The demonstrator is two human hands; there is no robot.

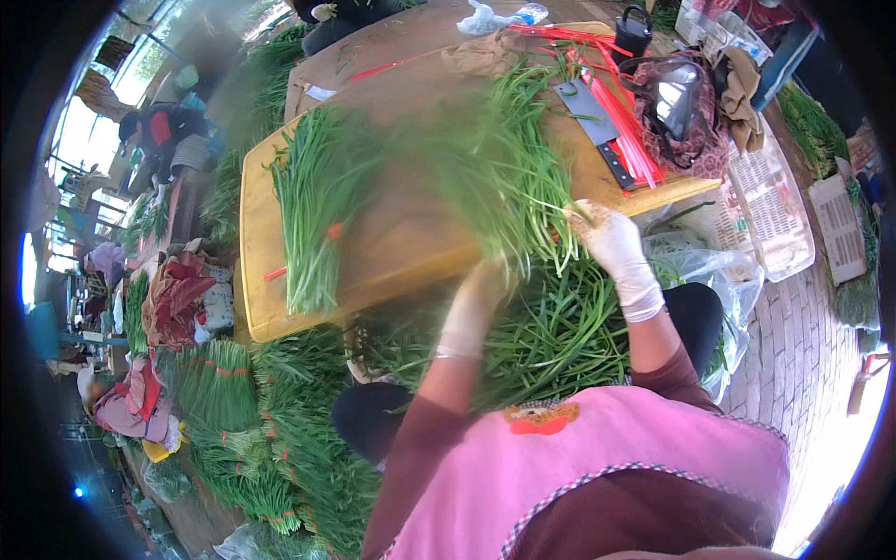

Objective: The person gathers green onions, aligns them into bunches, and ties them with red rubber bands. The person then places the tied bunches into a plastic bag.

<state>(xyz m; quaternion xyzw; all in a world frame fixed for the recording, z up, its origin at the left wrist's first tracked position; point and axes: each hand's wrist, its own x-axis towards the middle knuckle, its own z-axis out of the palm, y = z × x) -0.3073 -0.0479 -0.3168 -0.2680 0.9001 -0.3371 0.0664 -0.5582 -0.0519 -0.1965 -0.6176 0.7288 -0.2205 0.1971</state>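
My left hand (483,294), in a white glove, is at the near edge of the yellow-edged table (413,182), at the pale stem ends of a loose pile of garlic chives (518,175); blur hides its grip. In a white glove too, my right hand (605,231) has its fingers closed on a few pale chive stems at the pile's right side. A bundle of chives with a red tie (311,217) lies on the table's left part. More loose chives (560,329) lie below the table edge, between my knees.
A cleaver (595,133), red tie strips (623,119), a patterned bag (679,119) and a black cup (632,35) stand or lie at the table's right. Tied chive bundles (224,385) are stacked at lower left. Clear plastic (728,280) lies by my right knee. Another person (161,140) bends at upper left.
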